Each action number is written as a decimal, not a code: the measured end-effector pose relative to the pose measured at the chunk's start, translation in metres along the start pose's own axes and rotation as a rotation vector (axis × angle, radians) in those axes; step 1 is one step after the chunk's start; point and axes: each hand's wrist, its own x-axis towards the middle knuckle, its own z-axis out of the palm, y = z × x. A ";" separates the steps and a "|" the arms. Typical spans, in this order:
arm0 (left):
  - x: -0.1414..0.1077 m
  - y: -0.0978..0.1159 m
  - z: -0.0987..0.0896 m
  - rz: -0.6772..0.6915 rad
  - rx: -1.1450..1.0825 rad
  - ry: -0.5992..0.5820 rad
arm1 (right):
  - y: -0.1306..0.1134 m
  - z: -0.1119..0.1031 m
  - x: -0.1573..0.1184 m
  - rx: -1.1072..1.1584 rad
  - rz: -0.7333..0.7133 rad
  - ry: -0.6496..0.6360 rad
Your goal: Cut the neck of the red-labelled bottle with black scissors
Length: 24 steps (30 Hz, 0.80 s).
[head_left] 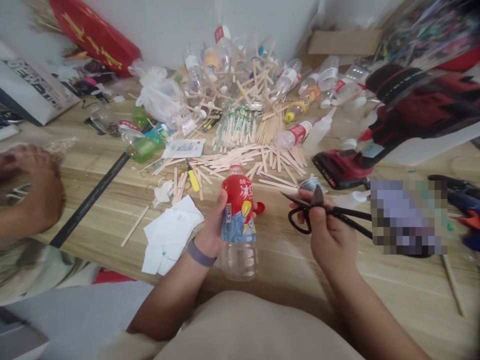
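An uncapped clear plastic bottle [240, 220] with a red and blue label stands upright in my left hand [215, 220], whose fingers wrap round its side. To the right, my right hand [330, 232] grips a pair of black scissors [300, 220] near the pivot. The blades point left toward the bottle without touching it, and the handles reach to the right. A red cap [259, 207] lies on the table just behind the bottle. White paper sheets [170, 232] are left of my left wrist.
Wooden sticks [221, 157], a yellow-handled tool [194, 181] and plastic bottles [296, 134] crowd the wooden table's back. A red and black power drill [405, 110] stands at the right. At the left edge are another person's hands [37, 175], beside a black strip [93, 197].
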 end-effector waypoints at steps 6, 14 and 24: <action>0.004 -0.001 0.008 0.105 -0.041 -0.029 | 0.001 -0.001 0.000 -0.070 -0.032 -0.093; -0.004 -0.005 0.001 0.001 0.061 -0.033 | -0.003 0.004 0.001 -0.173 -0.023 -0.152; 0.002 -0.007 0.008 0.049 0.176 0.000 | 0.001 0.005 -0.002 -0.408 -0.293 -0.125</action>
